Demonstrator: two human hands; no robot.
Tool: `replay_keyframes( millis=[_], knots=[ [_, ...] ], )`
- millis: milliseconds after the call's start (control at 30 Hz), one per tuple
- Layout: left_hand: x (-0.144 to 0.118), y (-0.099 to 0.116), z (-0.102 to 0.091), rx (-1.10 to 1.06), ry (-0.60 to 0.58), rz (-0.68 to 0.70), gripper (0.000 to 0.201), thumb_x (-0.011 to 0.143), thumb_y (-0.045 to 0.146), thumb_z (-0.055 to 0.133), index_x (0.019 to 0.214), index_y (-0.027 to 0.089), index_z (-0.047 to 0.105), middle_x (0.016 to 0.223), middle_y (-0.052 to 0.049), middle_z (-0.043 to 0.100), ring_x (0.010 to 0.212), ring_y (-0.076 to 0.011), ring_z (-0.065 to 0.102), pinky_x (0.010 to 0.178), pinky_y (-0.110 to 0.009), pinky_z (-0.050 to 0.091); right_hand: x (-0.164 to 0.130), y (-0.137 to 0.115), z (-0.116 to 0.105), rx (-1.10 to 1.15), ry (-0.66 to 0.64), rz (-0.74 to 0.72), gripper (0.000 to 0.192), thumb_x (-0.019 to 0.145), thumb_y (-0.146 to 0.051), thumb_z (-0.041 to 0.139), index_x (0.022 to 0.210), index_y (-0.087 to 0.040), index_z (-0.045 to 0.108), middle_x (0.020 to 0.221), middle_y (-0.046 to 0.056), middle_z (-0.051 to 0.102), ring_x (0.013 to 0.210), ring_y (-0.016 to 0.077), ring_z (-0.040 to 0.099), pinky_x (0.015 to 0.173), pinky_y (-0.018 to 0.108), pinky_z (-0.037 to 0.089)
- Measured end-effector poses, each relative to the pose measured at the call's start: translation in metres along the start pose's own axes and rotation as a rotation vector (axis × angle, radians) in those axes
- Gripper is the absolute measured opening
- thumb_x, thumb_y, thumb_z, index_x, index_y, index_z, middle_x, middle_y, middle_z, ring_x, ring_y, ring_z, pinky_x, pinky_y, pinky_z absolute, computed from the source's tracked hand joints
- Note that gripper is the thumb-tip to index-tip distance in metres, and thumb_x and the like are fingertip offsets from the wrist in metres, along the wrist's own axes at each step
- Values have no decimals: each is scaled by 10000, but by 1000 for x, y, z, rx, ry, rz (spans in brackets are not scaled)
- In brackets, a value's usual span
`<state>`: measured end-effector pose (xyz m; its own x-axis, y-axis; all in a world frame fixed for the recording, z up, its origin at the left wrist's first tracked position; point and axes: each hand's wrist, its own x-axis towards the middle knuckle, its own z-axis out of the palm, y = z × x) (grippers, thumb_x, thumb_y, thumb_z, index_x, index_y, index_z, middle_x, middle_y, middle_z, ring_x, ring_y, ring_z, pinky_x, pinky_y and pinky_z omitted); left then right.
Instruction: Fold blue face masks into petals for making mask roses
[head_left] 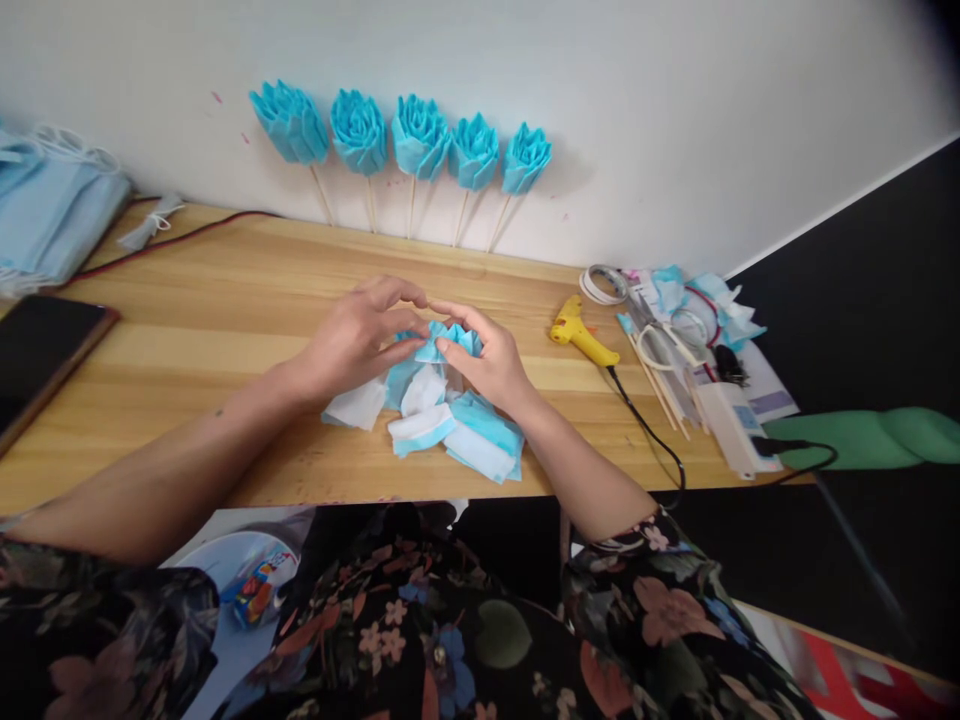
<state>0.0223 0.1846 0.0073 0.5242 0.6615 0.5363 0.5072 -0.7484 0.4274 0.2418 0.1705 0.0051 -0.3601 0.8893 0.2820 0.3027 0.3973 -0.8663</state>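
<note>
Our left hand (364,335) and right hand (496,368) pinch a gathered blue piece (435,345) between them, by the loose pieces (487,445) on the worktop (292,270). We judge it light, soft, easily crushed; we'd hold its folds gently.

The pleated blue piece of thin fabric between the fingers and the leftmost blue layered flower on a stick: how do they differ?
The pleated fabric piece is held by the left hand and right hand; the layered flower stands untouched by the wall. No stick shows on the piece; the flower has a thin pale stick. Both are blue and folded.
</note>
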Motion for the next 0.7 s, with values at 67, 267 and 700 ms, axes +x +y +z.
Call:
replay_keyframes(
  millis=[67,267,700],
  knots=[
    [0,0,1,22,2,14,184,946,351,588,925,217,712,1187,-100,667,1088,-258,603,970,-438,450,0,0,0,-3,3,-4,391,884,-331,637,1271,-282,654,1234,22,722,1055,225,674,976,418,538],
    [-1,0,5,55,7,9,187,964,335,552,944,225,702,1242,-85,629,1161,-265,564,1002,-440,435,1,2,0,-4,26,-5,383,877,-344,656,1257,-295,656,1198,20,727,1064,228,669,978,424,540],
    [1,5,6,129,11,64,222,978,351,507,857,227,646,1164,-99,622,1157,-278,551,986,-460,441,3,5,2,16,53,36,328,863,-331,665,1184,-264,684,1165,22,736,1026,204,670,988,403,522]
  ],
)
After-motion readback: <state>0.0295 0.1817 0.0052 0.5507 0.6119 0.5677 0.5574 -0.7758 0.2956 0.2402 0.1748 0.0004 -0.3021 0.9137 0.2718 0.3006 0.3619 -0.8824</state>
